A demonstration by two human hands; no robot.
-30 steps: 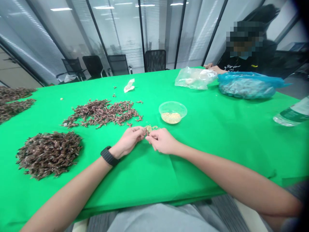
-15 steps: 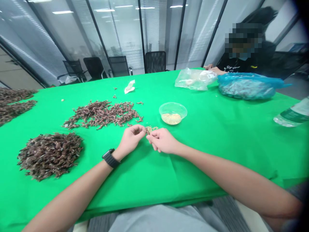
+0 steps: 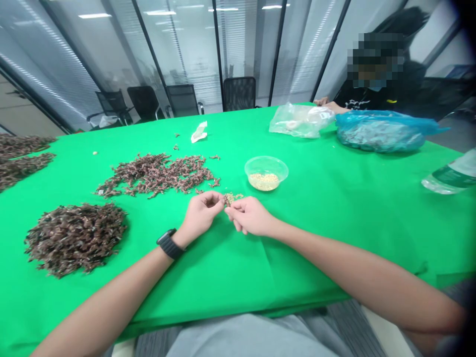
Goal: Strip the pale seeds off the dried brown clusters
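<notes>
My left hand (image 3: 203, 215) and my right hand (image 3: 249, 216) meet above the green cloth, their fingertips curled together. Whatever they pinch is too small to make out. Touching those fingertips is a small heap of pale seeds (image 3: 233, 198). A clear plastic bowl (image 3: 266, 167) holding similar seeds stands just beyond my hands. To the left lie a dense heap of dried brown plant pieces (image 3: 76, 239) and a looser spread of the same material (image 3: 156, 173). A black watch (image 3: 170, 244) circles my left wrist.
A green tablecloth (image 3: 334, 238) covers the table. At the far side are a clear plastic bag (image 3: 301, 120), a full blue plastic bag (image 3: 381, 131) and a seated person (image 3: 372, 94). A water bottle (image 3: 451, 173) lies at the right edge, and more brown heaps (image 3: 22, 166) at the left.
My hands stay at the small seed heap, with only slight finger movement. My left wrist sits a little lower, and the view has shifted slightly.
</notes>
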